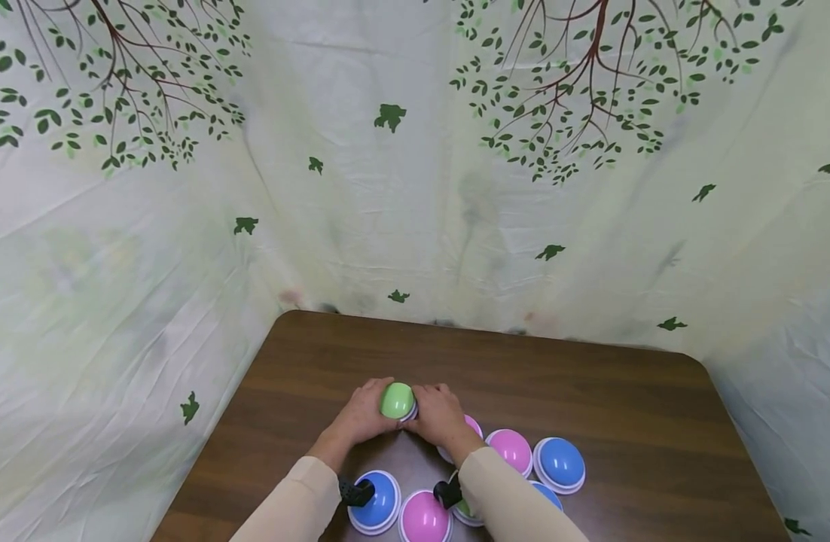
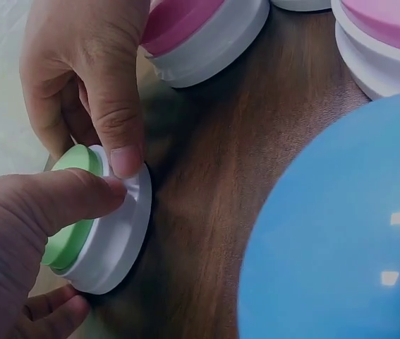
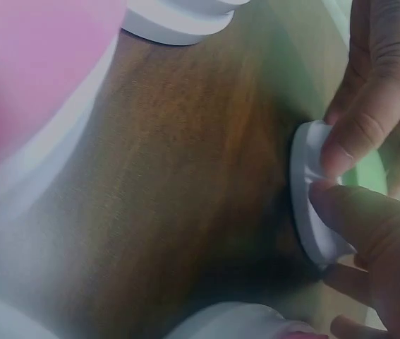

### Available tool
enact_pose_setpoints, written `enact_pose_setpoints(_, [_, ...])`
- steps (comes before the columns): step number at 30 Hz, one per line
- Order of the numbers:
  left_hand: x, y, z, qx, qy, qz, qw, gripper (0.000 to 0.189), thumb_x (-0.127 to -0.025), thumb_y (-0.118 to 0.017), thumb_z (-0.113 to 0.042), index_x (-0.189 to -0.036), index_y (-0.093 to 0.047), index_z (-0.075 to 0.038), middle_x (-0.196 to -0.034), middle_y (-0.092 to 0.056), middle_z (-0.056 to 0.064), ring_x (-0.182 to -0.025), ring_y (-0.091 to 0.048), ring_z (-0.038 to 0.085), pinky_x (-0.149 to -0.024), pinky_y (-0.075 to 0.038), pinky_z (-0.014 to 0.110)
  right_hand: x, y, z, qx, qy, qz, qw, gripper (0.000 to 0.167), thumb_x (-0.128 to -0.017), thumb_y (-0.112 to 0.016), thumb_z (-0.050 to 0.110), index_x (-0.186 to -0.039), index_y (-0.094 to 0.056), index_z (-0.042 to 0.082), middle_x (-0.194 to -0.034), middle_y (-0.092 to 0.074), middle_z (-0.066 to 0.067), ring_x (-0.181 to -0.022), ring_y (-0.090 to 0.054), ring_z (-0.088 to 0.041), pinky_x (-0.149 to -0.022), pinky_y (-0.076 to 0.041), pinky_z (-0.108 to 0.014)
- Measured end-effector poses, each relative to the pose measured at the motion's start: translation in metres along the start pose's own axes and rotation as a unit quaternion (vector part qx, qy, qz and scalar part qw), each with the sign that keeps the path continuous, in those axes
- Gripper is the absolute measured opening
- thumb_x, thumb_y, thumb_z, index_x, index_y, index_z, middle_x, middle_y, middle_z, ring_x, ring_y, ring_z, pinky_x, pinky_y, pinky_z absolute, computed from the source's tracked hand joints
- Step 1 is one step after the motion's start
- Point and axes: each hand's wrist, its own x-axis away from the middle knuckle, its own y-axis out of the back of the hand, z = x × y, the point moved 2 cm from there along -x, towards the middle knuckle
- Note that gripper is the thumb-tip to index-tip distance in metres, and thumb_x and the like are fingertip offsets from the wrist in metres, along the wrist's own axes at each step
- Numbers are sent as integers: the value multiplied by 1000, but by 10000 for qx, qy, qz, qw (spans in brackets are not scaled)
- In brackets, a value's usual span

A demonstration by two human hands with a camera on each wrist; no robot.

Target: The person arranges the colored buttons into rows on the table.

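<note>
A green-domed push button [image 1: 397, 401] with a white base sits between my two hands near the middle of the table. The left hand [image 1: 364, 414] grips its left side, and the right hand [image 1: 438, 412] grips the right side. Both thumbs press on the white base [image 2: 118, 240], their tips almost meeting at its near edge. Dark shadow borders the base; whether it fully touches the wood, I cannot tell. Below the left wrist lies a blue button [image 1: 382, 503]. Beside the right hand is a pink button [image 1: 474, 426], partly covered by it.
Closer to me stands another pink button [image 1: 425, 517], with a second green one [image 1: 464, 512] mostly hidden by the right sleeve. To the right are a pink button [image 1: 510, 450] and two blue ones [image 1: 562, 461]. Patterned cloth [image 1: 401, 226] hangs around the brown table [image 1: 483, 361].
</note>
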Motion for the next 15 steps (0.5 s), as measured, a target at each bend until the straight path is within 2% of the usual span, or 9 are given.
enact_pose_setpoints(3, [1, -6, -2, -33, 18, -138, 9999, 83, -74, -89, -30, -143, -53, 0, -140, -57, 21, -121, -55, 42, -102, -49, 55, 6, 4, -6, 30, 36, -60, 10000, 63, -84, -79, 51, -131, -63, 12, -127, -71, -7, -119, -62, -32, -105, -48, -48])
enact_pose_setpoints(5, [5, -11, -5, -218, 22, -379, 9990, 84, -73, -89, -32, -143, -53, -2, -143, -55, 21, -122, -53, 43, -100, -49, 56, 13, 9, -11, 15, -23, -113, 9999, 64, -83, -79, 52, -131, -64, 12, -125, -72, -8, -119, -62, -32, -107, -46, -49])
enact_pose_setpoints(7, [9, -16, -11, -509, -56, -684, 9963, 84, -72, -88, -36, -142, -55, -5, -146, -50, 22, -126, -47, 45, -104, -46, 58, 23, 14, -18, 7, -140, -139, 9998, 66, -81, -79, 55, -130, -65, 12, -124, -72, -9, -120, -61, -34, -109, -44, -50])
enact_pose_setpoints(9, [15, -22, -21, -883, -289, -997, 9907, 83, -71, -88, -39, -141, -57, -8, -149, -48, 22, -131, -43, 47, -109, -41, 61, 35, 19, -25, -4, -224, -172, 9996, 70, -80, -79, 58, -129, -66, 11, -123, -72, -11, -120, -60, -37, -109, -43, -53])
enact_pose_setpoints(11, [21, -27, -36, -1260, -683, -1143, 9831, 80, -70, -87, -41, -139, -59, -11, -150, -49, 19, -137, -40, 48, -114, -34, 65, 48, 24, -32, -16, -279, -155, 9995, 74, -77, -80, 60, -128, -66, 10, -123, -70, -14, -120, -58, -39, -110, -41, -56])
enact_pose_setpoints(13, [26, -33, -51, -1545, -1151, -1076, 9753, 77, -71, -86, -42, -138, -61, -13, -145, -55, 14, -141, -39, 47, -116, -29, 67, 61, 27, -38, -52, -315, -145, 9994, 78, -71, -82, 61, -128, -66, 9, -123, -69, -17, -120, -57, -41, -111, -39, -60])
enact_pose_setpoints(15, [31, -37, -65, -1751, -1463, -804, 9703, 76, -71, -85, -46, -137, -62, -14, -138, -62, 8, -143, -40, 44, -117, -27, 68, 72, 30, -42, -111, -385, -117, 9991, 82, -66, -86, 60, -127, -66, 9, -121, -67, -18, -121, -54, -42, -113, -36, -64])
